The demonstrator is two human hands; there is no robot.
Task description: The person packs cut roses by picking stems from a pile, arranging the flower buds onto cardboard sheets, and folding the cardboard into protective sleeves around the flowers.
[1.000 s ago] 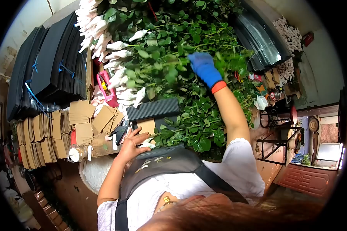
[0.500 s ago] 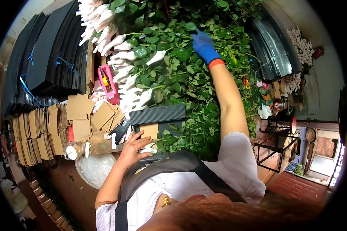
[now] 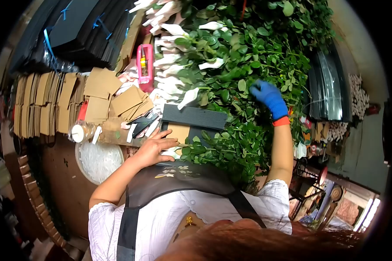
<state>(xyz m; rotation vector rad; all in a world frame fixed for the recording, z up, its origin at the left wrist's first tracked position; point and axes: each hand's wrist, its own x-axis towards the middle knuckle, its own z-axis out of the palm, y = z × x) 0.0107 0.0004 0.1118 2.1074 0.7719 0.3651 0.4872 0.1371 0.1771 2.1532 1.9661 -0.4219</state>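
Right of the pink tape dispenser [image 3: 145, 67]: right hand [image 3: 271, 99] blurred at its fingers, grip unreadable among leaves [image 3: 248, 65]. Below dispenser: underside of left hand [image 3: 153, 148] hidden. Upper left of dispenser: black sheets [image 3: 80, 28] cut off by top edge.

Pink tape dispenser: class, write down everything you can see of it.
The pink tape dispenser is a long, rounded, open frame, apparently plastic, around a yellow part. It lies lengthwise away from the person, between cardboard pieces and white-netted flower heads. Neither the left hand nor the gloved right hand touches it.
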